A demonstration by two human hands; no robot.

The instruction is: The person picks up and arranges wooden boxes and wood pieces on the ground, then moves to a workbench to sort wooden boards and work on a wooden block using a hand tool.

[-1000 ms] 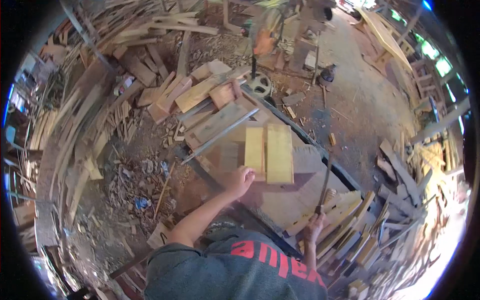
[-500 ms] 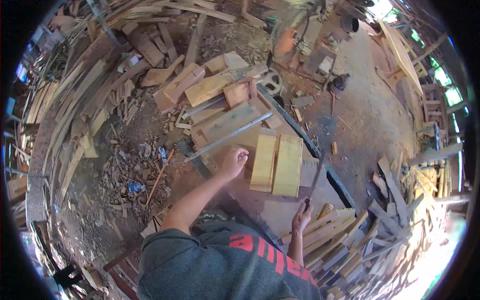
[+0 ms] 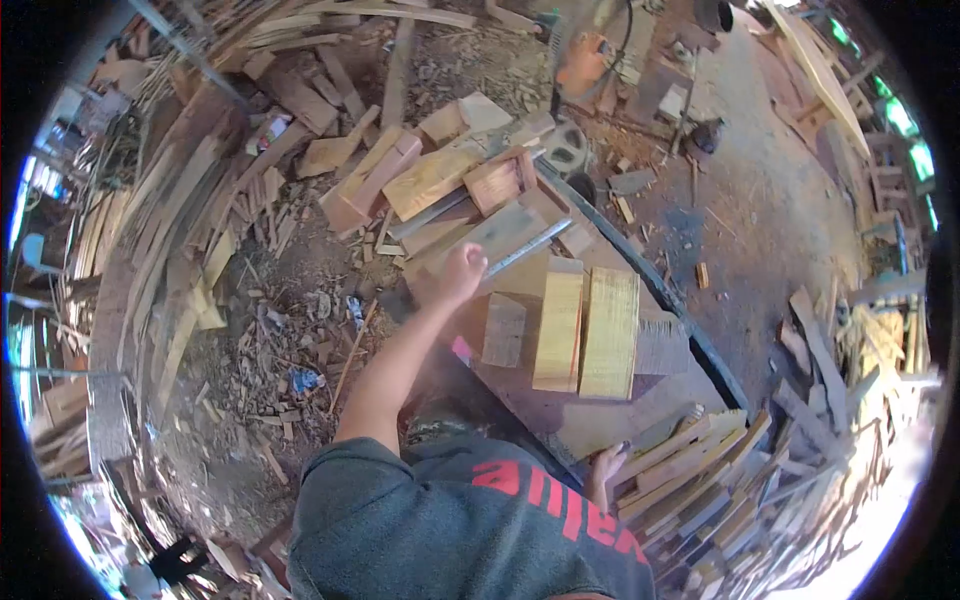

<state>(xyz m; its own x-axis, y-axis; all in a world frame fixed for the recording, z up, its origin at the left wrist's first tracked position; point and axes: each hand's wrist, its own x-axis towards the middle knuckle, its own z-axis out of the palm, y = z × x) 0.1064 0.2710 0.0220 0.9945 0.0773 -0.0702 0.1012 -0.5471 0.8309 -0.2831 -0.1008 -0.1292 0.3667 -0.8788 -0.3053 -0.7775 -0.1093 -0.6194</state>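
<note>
My left hand (image 3: 463,272) is closed, its fingers curled, over the near end of a thin pale bar (image 3: 532,247). Whether it grips the bar is unclear, as the hand and forearm cover that end. Low on the right, my right hand (image 3: 605,465) is partly closed, with a small dark bit at its fingertips that I cannot make out. Between the hands lie two yellowish boards, a narrower left board (image 3: 559,325) and a wider right board (image 3: 610,335). Left of them is a greyish wood block (image 3: 504,330); a grey piece (image 3: 662,345) touches their right side.
Stacked planks and wood blocks (image 3: 430,180) lie beyond my left hand. A dark beam (image 3: 640,265) runs diagonally along the right of the work area. Long offcuts (image 3: 680,455) crowd my right hand. An orange machine (image 3: 585,65) stands at the back; scraps (image 3: 290,340) litter the left.
My left hand has moved forward and left, onto the pale bar. My right hand has drawn back, and the long dark blade it held no longer shows. The view has shifted slightly.
</note>
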